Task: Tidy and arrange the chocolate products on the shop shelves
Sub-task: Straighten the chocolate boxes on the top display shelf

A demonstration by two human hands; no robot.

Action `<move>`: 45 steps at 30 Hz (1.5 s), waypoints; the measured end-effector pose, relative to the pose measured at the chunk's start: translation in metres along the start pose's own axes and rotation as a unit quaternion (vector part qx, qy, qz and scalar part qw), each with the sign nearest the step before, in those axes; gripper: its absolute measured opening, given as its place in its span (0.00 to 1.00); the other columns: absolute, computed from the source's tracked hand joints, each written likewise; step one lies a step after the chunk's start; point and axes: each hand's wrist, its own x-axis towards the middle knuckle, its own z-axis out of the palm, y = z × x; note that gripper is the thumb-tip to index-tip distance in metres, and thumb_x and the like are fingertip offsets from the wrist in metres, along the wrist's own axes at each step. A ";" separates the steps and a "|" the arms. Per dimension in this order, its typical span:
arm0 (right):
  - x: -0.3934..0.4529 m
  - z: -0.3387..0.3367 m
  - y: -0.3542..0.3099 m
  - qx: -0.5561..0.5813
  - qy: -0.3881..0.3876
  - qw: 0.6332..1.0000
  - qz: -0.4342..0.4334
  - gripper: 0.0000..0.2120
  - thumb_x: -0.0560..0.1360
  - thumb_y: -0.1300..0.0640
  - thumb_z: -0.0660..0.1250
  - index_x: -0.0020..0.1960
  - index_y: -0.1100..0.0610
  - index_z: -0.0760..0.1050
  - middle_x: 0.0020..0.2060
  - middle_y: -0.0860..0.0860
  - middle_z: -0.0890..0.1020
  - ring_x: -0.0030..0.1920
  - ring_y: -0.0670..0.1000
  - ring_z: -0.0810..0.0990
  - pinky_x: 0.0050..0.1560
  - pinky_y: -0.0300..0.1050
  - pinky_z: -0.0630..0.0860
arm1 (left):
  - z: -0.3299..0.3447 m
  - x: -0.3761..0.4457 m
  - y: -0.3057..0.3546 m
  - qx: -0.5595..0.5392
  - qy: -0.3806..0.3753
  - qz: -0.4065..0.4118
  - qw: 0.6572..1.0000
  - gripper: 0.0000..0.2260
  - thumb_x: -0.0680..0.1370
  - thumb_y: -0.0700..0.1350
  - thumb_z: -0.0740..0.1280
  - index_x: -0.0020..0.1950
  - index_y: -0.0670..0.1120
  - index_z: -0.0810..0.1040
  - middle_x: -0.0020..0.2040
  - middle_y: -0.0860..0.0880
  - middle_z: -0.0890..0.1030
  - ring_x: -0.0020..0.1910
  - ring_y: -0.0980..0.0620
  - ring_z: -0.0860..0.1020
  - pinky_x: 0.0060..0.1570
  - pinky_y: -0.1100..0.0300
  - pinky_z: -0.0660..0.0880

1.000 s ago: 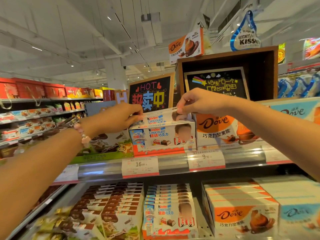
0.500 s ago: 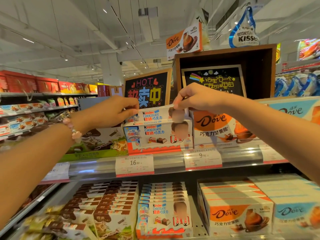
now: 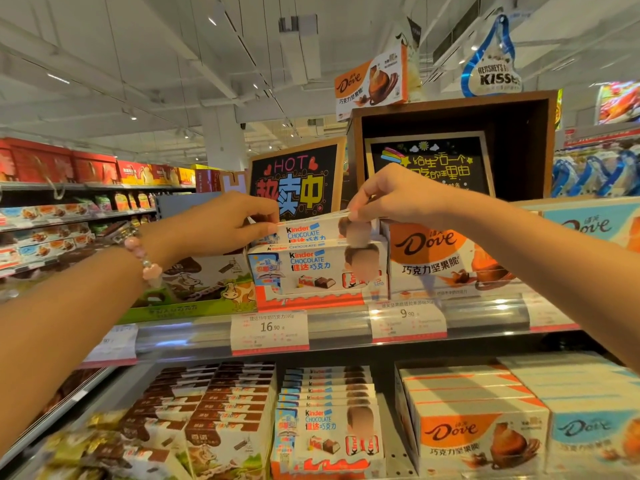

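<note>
1. Kinder box (image 3: 313, 230): the top one on the upper shelf (image 3: 343, 327), lying on the upright Kinder pack (image 3: 318, 271) that fronts the row, with the Dove box (image 3: 443, 258) just to its right.
2. Change: over the last second the box has barely shifted on the stack. Both hands were already at its ends then and remain there. The main difference is the view, which has tilted up slightly, so the shelf sits lower in the frame.
3. Meaning, as I judge it: this looks like a fine adjustment, squaring the top box over the pack beneath, not a fresh placement. The step seems nearly done. The lower shelf's Kinder stack (image 3: 329, 410) and Dove boxes (image 3: 478, 427) already look orderly.
4. Left hand (image 3: 221, 226): reached forward at shelf height with the arm extended, a bead bracelet (image 3: 145, 261) at the wrist. Its fingers (image 3: 266, 228) are closed on the box's left end, thumb underneath toward the front.
5. Right hand (image 3: 394, 195): arched over from above right, wrist raised. Its fingers (image 3: 356, 211) pinch the box's upper right edge, knuckles bent.
6. Both arms frame the box symmetrically, so it is held at both ends and resting on the pack, not lifted clear as far as I can tell.
</note>
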 end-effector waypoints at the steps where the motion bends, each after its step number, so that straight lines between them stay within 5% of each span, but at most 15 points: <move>1: 0.000 -0.001 0.000 -0.005 0.001 1.000 0.001 0.05 0.72 0.59 0.70 0.44 0.60 0.82 0.49 0.55 0.83 0.50 0.51 0.79 0.53 0.44 0.74 | 0.000 0.000 0.000 -0.008 0.003 0.003 1.000 0.08 0.79 0.45 0.61 0.53 0.45 0.77 0.48 0.52 0.80 0.41 0.59 0.79 0.39 0.64 0.78; 5: 0.000 0.000 -0.002 -0.021 -0.008 1.000 -0.004 0.04 0.72 0.59 0.70 0.44 0.59 0.82 0.49 0.54 0.83 0.49 0.50 0.78 0.46 0.39 0.73 | -0.001 -0.002 -0.001 -0.009 0.002 0.005 1.000 0.08 0.79 0.45 0.60 0.52 0.45 0.77 0.46 0.52 0.80 0.40 0.57 0.78 0.36 0.63 0.76; 12: -0.003 -0.003 -0.003 -0.005 -0.034 0.999 0.029 0.09 0.75 0.58 0.67 0.49 0.63 0.80 0.50 0.56 0.81 0.53 0.54 0.78 0.56 0.47 0.73 | -0.004 0.004 -0.001 0.015 0.011 -0.006 1.000 0.06 0.81 0.45 0.57 0.52 0.48 0.74 0.46 0.50 0.78 0.43 0.56 0.75 0.36 0.69 0.70; 16: -0.004 -0.001 -0.002 -0.063 -0.047 0.996 0.035 0.06 0.75 0.61 0.65 0.44 0.60 0.80 0.50 0.55 0.79 0.51 0.53 0.76 0.47 0.41 0.72 | -0.005 0.009 0.007 0.010 -0.008 0.004 1.000 0.08 0.80 0.45 0.59 0.49 0.44 0.76 0.47 0.45 0.79 0.47 0.49 0.76 0.45 0.56 0.74; 20: -0.004 0.001 -0.003 -0.069 -0.041 0.996 0.033 0.04 0.76 0.60 0.64 0.43 0.57 0.76 0.44 0.52 0.79 0.48 0.51 0.76 0.45 0.41 0.71 | -0.003 0.009 0.007 0.006 0.014 0.004 1.000 0.07 0.80 0.45 0.59 0.49 0.47 0.76 0.45 0.47 0.79 0.42 0.50 0.76 0.38 0.64 0.71; 23: -0.004 -0.001 -0.003 -0.051 -0.037 0.998 0.024 0.03 0.78 0.60 0.63 0.47 0.59 0.73 0.46 0.55 0.77 0.46 0.52 0.74 0.48 0.46 0.69 | -0.003 0.007 0.004 -0.014 0.014 -0.013 1.000 0.07 0.80 0.46 0.59 0.50 0.49 0.75 0.45 0.46 0.80 0.43 0.48 0.77 0.41 0.59 0.73; 28: -0.004 0.000 -0.003 -0.043 -0.032 0.998 0.019 0.05 0.78 0.58 0.62 0.49 0.60 0.72 0.44 0.53 0.76 0.45 0.51 0.73 0.45 0.43 0.69 | -0.003 0.008 0.006 -0.023 0.017 -0.008 1.000 0.06 0.80 0.46 0.59 0.49 0.50 0.75 0.42 0.51 0.80 0.35 0.66 0.75 0.33 0.74 0.69; 30: -0.003 0.001 -0.002 -0.044 -0.028 0.998 0.021 0.05 0.78 0.58 0.62 0.48 0.59 0.72 0.43 0.52 0.75 0.45 0.50 0.73 0.44 0.42 0.69 | -0.003 0.007 0.005 -0.028 0.018 -0.011 0.999 0.07 0.80 0.47 0.59 0.51 0.49 0.76 0.42 0.50 0.80 0.35 0.65 0.75 0.33 0.74 0.69; 33: -0.003 -0.001 -0.002 -0.039 -0.042 0.998 0.019 0.06 0.78 0.58 0.62 0.49 0.60 0.73 0.46 0.56 0.77 0.47 0.54 0.74 0.48 0.45 0.70 | -0.004 0.007 0.004 -0.013 0.008 -0.019 1.000 0.08 0.79 0.47 0.60 0.50 0.48 0.77 0.45 0.46 0.81 0.42 0.52 0.78 0.40 0.63 0.74; 37: -0.001 -0.004 -0.002 -0.044 -0.046 0.998 0.001 0.07 0.76 0.57 0.65 0.47 0.61 0.77 0.52 0.60 0.80 0.54 0.61 0.77 0.57 0.56 0.73 | -0.005 0.007 0.004 -0.023 0.006 -0.007 1.000 0.08 0.78 0.45 0.62 0.50 0.44 0.80 0.43 0.48 0.82 0.38 0.61 0.78 0.37 0.69 0.74; 39: 0.001 -0.006 -0.002 -0.059 -0.043 0.997 -0.005 0.07 0.75 0.56 0.66 0.47 0.60 0.79 0.52 0.58 0.81 0.55 0.61 0.77 0.59 0.58 0.73 | -0.005 0.008 0.003 -0.009 0.007 -0.010 1.000 0.09 0.78 0.45 0.62 0.52 0.44 0.80 0.44 0.48 0.82 0.41 0.56 0.79 0.39 0.66 0.75; 45: 0.001 -0.005 -0.002 -0.060 -0.036 0.998 -0.003 0.08 0.75 0.54 0.68 0.47 0.59 0.81 0.50 0.55 0.82 0.45 0.54 0.78 0.45 0.46 0.75 | -0.002 0.009 0.002 0.046 0.012 0.007 0.999 0.06 0.80 0.43 0.60 0.46 0.44 0.75 0.38 0.47 0.77 0.34 0.57 0.71 0.34 0.75 0.66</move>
